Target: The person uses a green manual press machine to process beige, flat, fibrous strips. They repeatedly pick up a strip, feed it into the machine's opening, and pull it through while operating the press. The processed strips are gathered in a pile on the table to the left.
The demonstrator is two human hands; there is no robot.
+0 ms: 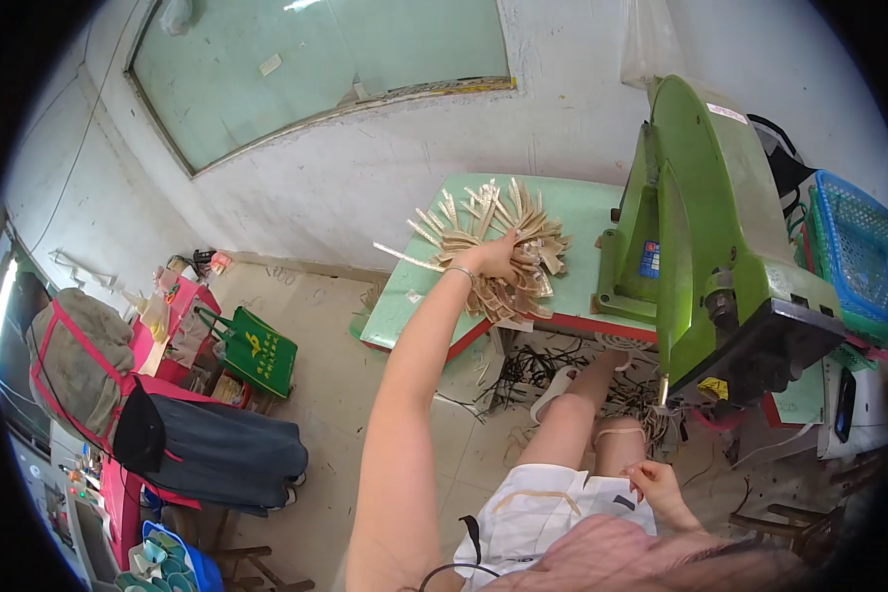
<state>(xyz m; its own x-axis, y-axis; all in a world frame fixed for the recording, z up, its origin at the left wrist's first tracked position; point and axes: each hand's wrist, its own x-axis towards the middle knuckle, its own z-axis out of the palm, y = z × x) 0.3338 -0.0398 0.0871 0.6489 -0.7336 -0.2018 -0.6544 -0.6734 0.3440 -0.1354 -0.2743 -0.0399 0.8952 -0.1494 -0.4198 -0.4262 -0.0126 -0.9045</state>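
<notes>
A fanned heap of tan and gold strips (488, 212) lies on the light green tabletop (587, 207) ahead of me. My left arm stretches out to it, and my left hand (493, 259) is closed on strips in the middle of the heap. Some of its fingertips are hidden among them. One pale strip (409, 258) sticks out to the left. Low over my lap, beside my white shorts (543, 508), my right hand (658, 488) has its fingers curled with thumb and fingertips together. Anything between them is too small to make out.
A large green press-like machine (701, 217) stands at the table's right, with a blue plastic basket (858, 237) beyond it. Dark scraps (543, 375) litter the floor below. On the left are a green bag (257, 350) and grey and dark-blue cloth (222, 449) with pink straps.
</notes>
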